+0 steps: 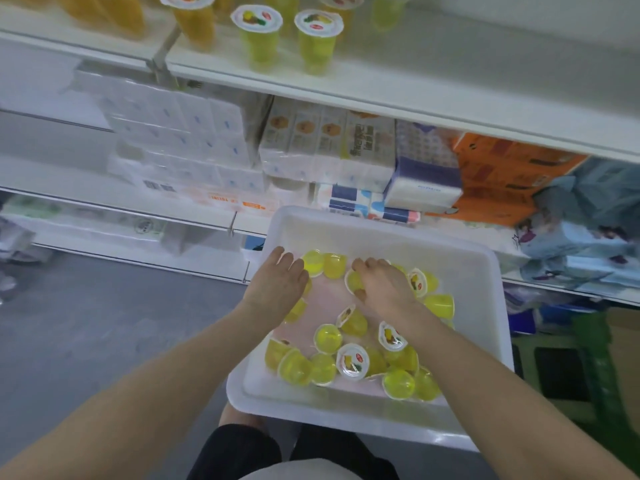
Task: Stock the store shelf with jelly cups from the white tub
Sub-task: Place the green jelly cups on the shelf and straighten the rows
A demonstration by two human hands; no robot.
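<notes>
We see bare forearms and bare hands, left [277, 285] and right [384, 285], with no sleeves, gloves, watch or rings visible, plus black trousers [239, 452] over the knees and a grey-white garment hem [294, 471] at bottom edge.
</notes>
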